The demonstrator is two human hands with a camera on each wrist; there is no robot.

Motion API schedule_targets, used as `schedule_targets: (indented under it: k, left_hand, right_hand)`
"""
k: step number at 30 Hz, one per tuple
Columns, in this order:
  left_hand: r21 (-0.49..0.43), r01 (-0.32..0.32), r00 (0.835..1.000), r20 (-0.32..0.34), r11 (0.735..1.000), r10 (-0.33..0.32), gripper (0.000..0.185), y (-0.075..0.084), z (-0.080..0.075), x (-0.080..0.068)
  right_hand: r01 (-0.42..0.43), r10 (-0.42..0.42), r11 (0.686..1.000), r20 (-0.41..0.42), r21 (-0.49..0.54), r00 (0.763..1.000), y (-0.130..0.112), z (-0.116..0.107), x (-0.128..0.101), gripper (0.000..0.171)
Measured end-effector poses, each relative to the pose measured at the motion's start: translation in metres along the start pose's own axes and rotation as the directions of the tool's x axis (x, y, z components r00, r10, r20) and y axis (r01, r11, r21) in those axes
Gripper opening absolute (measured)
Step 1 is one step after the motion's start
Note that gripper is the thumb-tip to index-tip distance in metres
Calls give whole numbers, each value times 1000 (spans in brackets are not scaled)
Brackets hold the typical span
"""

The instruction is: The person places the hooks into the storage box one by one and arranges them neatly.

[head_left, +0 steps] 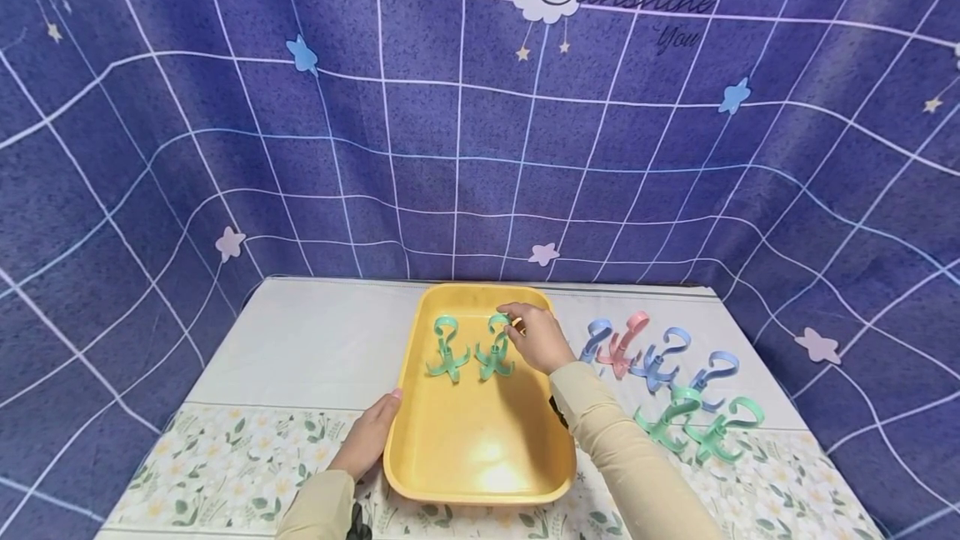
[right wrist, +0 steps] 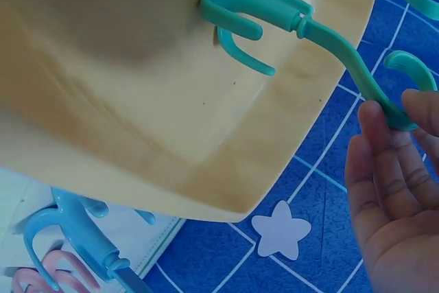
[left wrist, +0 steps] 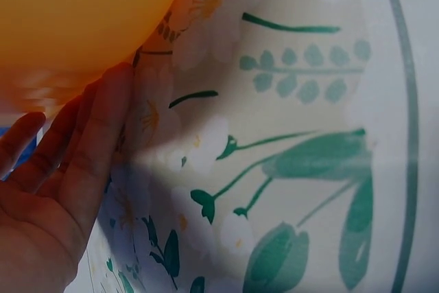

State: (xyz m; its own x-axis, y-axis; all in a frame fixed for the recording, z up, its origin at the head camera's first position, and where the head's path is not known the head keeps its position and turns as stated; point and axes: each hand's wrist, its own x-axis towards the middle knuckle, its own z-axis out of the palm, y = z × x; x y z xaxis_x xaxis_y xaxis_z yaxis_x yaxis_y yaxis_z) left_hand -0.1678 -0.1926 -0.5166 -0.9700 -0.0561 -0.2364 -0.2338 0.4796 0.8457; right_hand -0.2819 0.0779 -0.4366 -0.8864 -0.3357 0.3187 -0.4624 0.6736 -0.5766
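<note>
Two green multi-prong hooks stand inside the yellow tray [head_left: 480, 448], the left hook [head_left: 447, 361] apart from the right hook [head_left: 493, 361]. My right hand [head_left: 538, 335] pinches the curled top of the right one; in the right wrist view, thumb and fingertips meet on the curved neck of this green hook [right wrist: 343, 49]. Its prongs are at the tray floor; whether they touch it, I cannot tell. Against the tray's left outer wall, my left hand [head_left: 367, 438] rests with fairly straight fingers, also seen touching the yellow wall in the left wrist view.
Right of the tray, several more hooks stand on the table: a pink hook [head_left: 622, 348], blue hooks such as this blue hook [head_left: 656, 365], and green ones including a green hook [head_left: 716, 436]. A flowered cloth [head_left: 247, 457] covers the table's front. A blue gridded curtain [head_left: 450, 148] hangs behind.
</note>
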Motion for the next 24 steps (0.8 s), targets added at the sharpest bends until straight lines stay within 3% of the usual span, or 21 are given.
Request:
schedule_targets:
  k: [17, 24]
  left_hand:
    - [2, -5, 1000, 14, 1000, 5, 80, -1, -2, 2]
    - [-1, 31, 999, 31, 1000, -31, 82, -2, -1, 3]
  right_hand:
    - [-21, 22, 999, 25, -42, 999, -4, -4, -5, 39]
    - [-20, 22, 998, 21, -56, 1000, -7, -10, -10, 42]
